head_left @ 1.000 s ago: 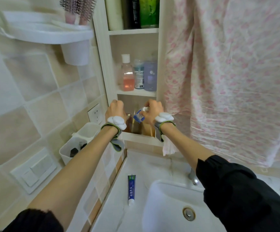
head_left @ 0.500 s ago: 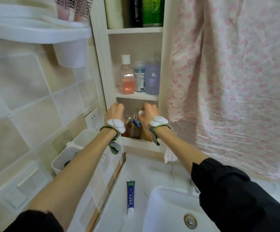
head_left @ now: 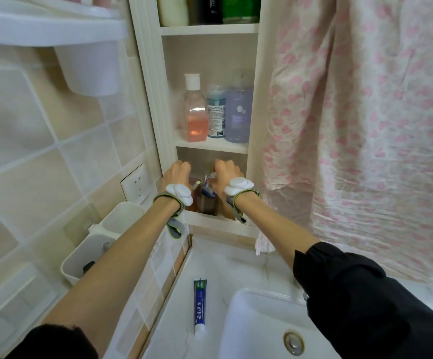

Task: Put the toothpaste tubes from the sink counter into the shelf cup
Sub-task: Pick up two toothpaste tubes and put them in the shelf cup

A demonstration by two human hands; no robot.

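Note:
Both my hands reach into the lowest shelf compartment. My right hand point(head_left: 225, 174) is shut on a blue and white toothpaste tube point(head_left: 207, 187), which stands tilted with its lower end in the brown translucent shelf cup point(head_left: 206, 204). My left hand point(head_left: 176, 172) sits fisted at the cup's left side; what its fingers touch is hidden behind the hand. A second toothpaste tube point(head_left: 200, 307), blue with a green end and white cap, lies flat on the sink counter point(head_left: 210, 260) left of the basin.
The white basin point(head_left: 259, 325) with its drain fills the lower right. Three bottles point(head_left: 216, 112) stand on the shelf above my hands. A white two-compartment bin point(head_left: 99, 244) hangs on the tiled wall at left, and a pink patterned curtain point(head_left: 365, 125) hangs at right.
My right hand has carried the tube forward and down into the shelf compartment, so its lower end now sits in the cup. My left hand stayed beside the cup. The view moved closer.

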